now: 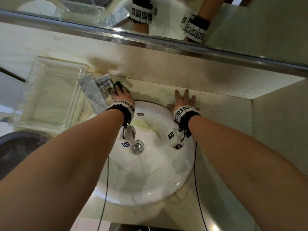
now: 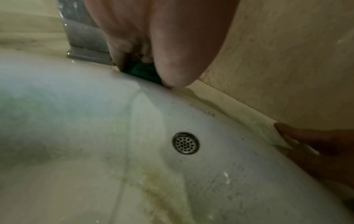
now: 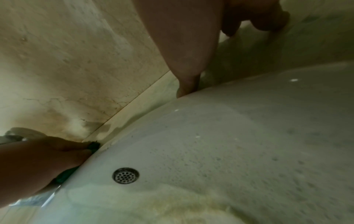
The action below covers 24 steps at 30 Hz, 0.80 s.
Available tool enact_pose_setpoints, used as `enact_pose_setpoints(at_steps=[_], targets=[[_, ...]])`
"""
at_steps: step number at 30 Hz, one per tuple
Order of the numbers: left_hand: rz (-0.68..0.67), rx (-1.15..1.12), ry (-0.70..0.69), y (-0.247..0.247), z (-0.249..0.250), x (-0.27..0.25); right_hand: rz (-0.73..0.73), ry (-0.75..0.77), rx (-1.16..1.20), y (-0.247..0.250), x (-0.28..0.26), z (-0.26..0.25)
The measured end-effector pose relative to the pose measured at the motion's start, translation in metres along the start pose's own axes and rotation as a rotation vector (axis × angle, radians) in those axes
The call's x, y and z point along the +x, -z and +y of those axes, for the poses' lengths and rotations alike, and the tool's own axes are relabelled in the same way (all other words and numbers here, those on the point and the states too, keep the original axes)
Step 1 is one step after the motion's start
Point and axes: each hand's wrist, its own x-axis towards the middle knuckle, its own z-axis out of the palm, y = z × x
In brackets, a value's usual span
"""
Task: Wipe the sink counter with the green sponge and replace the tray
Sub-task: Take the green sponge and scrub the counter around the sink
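My left hand (image 1: 122, 95) grips the dark green sponge (image 1: 119, 84) and presses it on the beige counter (image 1: 216, 110) behind the sink rim, right beside the faucet (image 1: 96, 87). In the left wrist view the sponge (image 2: 142, 72) shows between my fingers and thumb. The right wrist view shows its edge (image 3: 94, 146) poking past my left hand (image 3: 38, 159). My right hand (image 1: 183, 100) lies flat on the counter behind the sink's right rim, fingers spread, holding nothing. The clear tray (image 1: 50, 97) stands empty on the counter to the left of the faucet.
The white sink (image 1: 150, 172) fills the middle, with a drain (image 1: 137, 146) and yellowish stains. A stained backsplash (image 1: 166, 70) and a mirror (image 1: 166, 14) rise behind the counter. A side wall (image 1: 280, 122) closes the right. A dark bin (image 1: 16, 150) sits low at left.
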Motion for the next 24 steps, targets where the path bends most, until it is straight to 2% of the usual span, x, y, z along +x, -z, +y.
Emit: enact_pose_setpoints(at_steps=[3,7,17,22,24], targets=[[-0.052,-0.079,0.101,0.005,0.005,0.0,-0.002,0.001,0.007,0.0,0.001,0.0],[-0.012,-0.108,0.096,0.008,0.009,0.001,0.006,0.01,0.018,-0.001,0.002,0.001],[0.106,-0.109,-0.379,0.008,0.076,-0.003,-0.009,0.014,0.008,-0.002,0.005,0.001],[0.111,-0.09,-0.543,0.008,0.092,-0.005,0.003,0.015,0.015,-0.002,0.006,0.002],[0.085,-0.171,-0.568,0.005,0.096,-0.006,0.013,-0.001,0.024,-0.003,0.007,-0.001]])
